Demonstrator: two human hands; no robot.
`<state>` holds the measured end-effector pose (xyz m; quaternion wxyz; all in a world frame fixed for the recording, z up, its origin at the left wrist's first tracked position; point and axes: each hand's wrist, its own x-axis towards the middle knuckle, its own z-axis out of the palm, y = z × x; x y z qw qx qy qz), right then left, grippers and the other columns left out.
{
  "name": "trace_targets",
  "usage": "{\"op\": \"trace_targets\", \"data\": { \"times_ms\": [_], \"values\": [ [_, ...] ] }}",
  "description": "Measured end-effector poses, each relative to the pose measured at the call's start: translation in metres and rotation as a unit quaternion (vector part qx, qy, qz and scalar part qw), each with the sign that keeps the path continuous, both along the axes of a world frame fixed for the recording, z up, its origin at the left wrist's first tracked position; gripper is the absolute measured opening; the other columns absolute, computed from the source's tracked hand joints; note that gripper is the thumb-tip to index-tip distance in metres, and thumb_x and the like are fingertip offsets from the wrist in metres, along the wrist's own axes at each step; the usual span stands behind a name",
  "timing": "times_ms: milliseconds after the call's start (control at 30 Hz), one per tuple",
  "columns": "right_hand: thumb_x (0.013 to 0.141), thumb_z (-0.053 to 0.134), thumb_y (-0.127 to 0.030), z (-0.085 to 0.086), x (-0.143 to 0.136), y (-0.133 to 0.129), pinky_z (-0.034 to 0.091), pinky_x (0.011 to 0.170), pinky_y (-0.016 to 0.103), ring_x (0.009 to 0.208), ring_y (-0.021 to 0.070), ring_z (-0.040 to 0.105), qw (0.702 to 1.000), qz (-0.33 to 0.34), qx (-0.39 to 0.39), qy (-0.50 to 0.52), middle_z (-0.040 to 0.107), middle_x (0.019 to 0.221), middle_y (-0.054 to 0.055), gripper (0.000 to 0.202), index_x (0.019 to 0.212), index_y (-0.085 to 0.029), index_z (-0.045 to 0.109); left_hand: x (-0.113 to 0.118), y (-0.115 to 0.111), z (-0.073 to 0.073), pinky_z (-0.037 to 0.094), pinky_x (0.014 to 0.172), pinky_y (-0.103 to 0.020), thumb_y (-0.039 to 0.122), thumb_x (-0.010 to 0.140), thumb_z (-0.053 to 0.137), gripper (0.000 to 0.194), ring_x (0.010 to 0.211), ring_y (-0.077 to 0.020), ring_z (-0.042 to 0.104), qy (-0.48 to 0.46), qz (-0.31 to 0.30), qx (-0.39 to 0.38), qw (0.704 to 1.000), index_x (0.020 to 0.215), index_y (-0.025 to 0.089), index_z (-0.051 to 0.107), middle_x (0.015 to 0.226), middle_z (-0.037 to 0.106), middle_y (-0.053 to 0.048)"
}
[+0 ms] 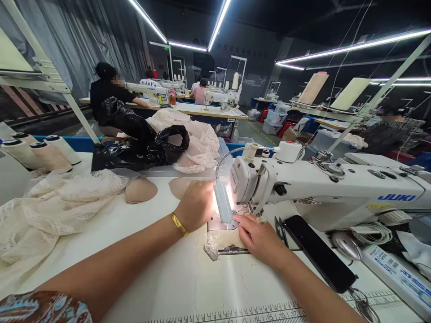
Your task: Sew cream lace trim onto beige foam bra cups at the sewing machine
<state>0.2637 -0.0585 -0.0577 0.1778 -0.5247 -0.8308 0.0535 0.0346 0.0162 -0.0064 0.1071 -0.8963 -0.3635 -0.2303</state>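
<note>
Table [188, 278]: white, spanning the near scene.
Sewing machine [333, 181]: white, right of centre, head over the table's middle.
Lace cloth [67, 206]: pale, heaped at left.
Black plastic bag [114, 157]: crumpled, far left of centre, beside a second lace heap [198, 139].
Left hand [195, 204]: fingers curled beside the machine's head; glare masks the tips, so whether they grasp anything cannot be told.
Right hand [261, 235]: thumb and forefinger forward at the needle plate's right edge; any pinch on cloth cannot be told.
Phone [319, 251]: black, right of the right hand.
Lamp [222, 204]: lit, between the hands.
Oval pieces [141, 190]: beige, stacked left of the left hand; another oval [177, 188] lies partly behind it.
Needle plate [218, 226]: under the lamp.
Step, by judgement: placing or guiding work at the needle. Next move calls for level material and fingertips clear.
</note>
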Motion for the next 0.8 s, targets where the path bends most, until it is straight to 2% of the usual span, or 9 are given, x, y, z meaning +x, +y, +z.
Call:
{"op": "trace_targets", "data": {
  "times_ms": [100, 167, 233, 300, 433, 533, 633, 700, 800],
  "values": [
    [0.099, 0.039, -0.016, -0.002, 0.000, 0.001, 0.039, 0.058, 0.029, 0.072, 0.0221, 0.055, 1.000, -0.003, -0.002, -0.003, 0.065, 0.085, 0.004, 0.026, 0.110, -0.025, 0.061, 0.004, 0.023, 0.016, 0.044, 0.092, -0.046, 0.008, 0.082, 0.058, 0.022, 0.105, -0.0333, 0.061, -0.116, 0.130, -0.068, 0.982, 0.097, 0.018, 0.070, 0.112, 0.070, -0.014],
    [0.098, 0.039, -0.016, -0.002, 0.000, 0.001, 0.039, 0.059, 0.030, 0.072, 0.0224, 0.055, 1.000, -0.004, -0.001, -0.001, 0.065, 0.086, 0.004, 0.027, 0.111, -0.025, 0.062, 0.003, 0.039, 0.023, 0.049, 0.082, -0.040, 0.016, 0.080, 0.064, 0.007, 0.086, -0.0286, 0.066, -0.155, 0.152, -0.130, 0.968, 0.081, 0.019, 0.070, 0.086, 0.072, -0.007],
    [0.098, 0.040, -0.016, -0.001, -0.001, 0.001, 0.040, 0.060, 0.030, 0.071, 0.0220, 0.055, 1.000, -0.005, 0.000, 0.003, 0.066, 0.086, 0.004, 0.028, 0.112, -0.026, 0.062, -0.003, 0.050, 0.029, 0.049, 0.067, -0.033, 0.024, 0.085, 0.062, 0.017, 0.067, -0.0223, 0.064, -0.184, 0.152, -0.145, 0.960, 0.069, 0.020, 0.066, 0.065, 0.067, -0.001],
    [0.099, 0.041, -0.015, 0.000, -0.001, 0.000, 0.040, 0.060, 0.030, 0.068, 0.0210, 0.054, 1.000, -0.004, 0.001, 0.009, 0.067, 0.087, 0.003, 0.029, 0.114, -0.026, 0.063, -0.015, 0.053, 0.037, 0.049, 0.064, -0.029, 0.029, 0.092, 0.054, 0.024, 0.068, -0.0199, 0.065, -0.238, 0.167, -0.120, 0.949, 0.073, 0.020, 0.064, 0.069, 0.068, -0.001],
    [0.098, 0.043, -0.015, 0.001, -0.001, 0.001, 0.044, 0.065, 0.031, 0.074, 0.0220, 0.059, 1.000, -0.005, 0.008, 0.021, 0.071, 0.094, 0.005, 0.031, 0.117, -0.025, 0.065, -0.041, 0.024, 0.049, 0.052, 0.086, -0.033, 0.032, 0.094, 0.050, 0.020, 0.099, -0.0222, 0.067, -0.315, 0.147, 0.007, 0.938, 0.080, 0.020, 0.058, 0.106, 0.073, -0.007],
    [0.097, 0.044, -0.014, -0.002, 0.000, 0.002, 0.045, 0.067, 0.032, 0.082, 0.0241, 0.063, 1.000, -0.006, 0.013, 0.022, 0.072, 0.096, 0.006, 0.032, 0.119, -0.024, 0.065, -0.042, -0.014, 0.033, 0.052, 0.086, -0.033, 0.022, 0.093, 0.052, 0.018, 0.089, -0.0204, 0.067, -0.195, 0.013, 0.040, 0.980, 0.077, 0.021, 0.059, 0.094, 0.074, -0.004],
    [0.097, 0.045, -0.014, -0.005, 0.000, 0.004, 0.046, 0.069, 0.032, 0.083, 0.0244, 0.063, 0.999, -0.004, 0.017, 0.027, 0.072, 0.098, 0.007, 0.032, 0.120, -0.024, 0.065, -0.026, -0.042, -0.001, 0.046, 0.059, -0.029, 0.006, 0.086, 0.048, 0.026, 0.057, -0.0169, 0.054, 0.020, -0.104, -0.003, 0.994, 0.065, 0.020, 0.050, 0.063, 0.061, -0.001],
    [0.097, 0.045, -0.014, -0.005, 0.000, 0.005, 0.046, 0.071, 0.033, 0.086, 0.0247, 0.063, 0.999, -0.003, 0.020, 0.029, 0.072, 0.098, 0.007, 0.032, 0.119, -0.024, 0.066, -0.014, -0.050, -0.021, 0.045, 0.057, -0.027, -0.001, 0.080, 0.049, 0.024, 0.059, -0.0163, 0.054, 0.055, -0.125, -0.025, 0.990, 0.066, 0.020, 0.049, 0.067, 0.061, -0.001],
    [0.096, 0.046, -0.013, -0.004, 0.000, 0.005, 0.047, 0.073, 0.032, 0.088, 0.0243, 0.063, 0.999, 0.000, 0.024, 0.031, 0.071, 0.097, 0.006, 0.032, 0.117, -0.025, 0.066, -0.001, -0.048, -0.032, 0.045, 0.060, -0.025, -0.003, 0.077, 0.052, 0.023, 0.064, -0.0161, 0.056, 0.048, -0.111, -0.122, 0.985, 0.072, 0.020, 0.051, 0.072, 0.060, 0.000]
  ]
}}
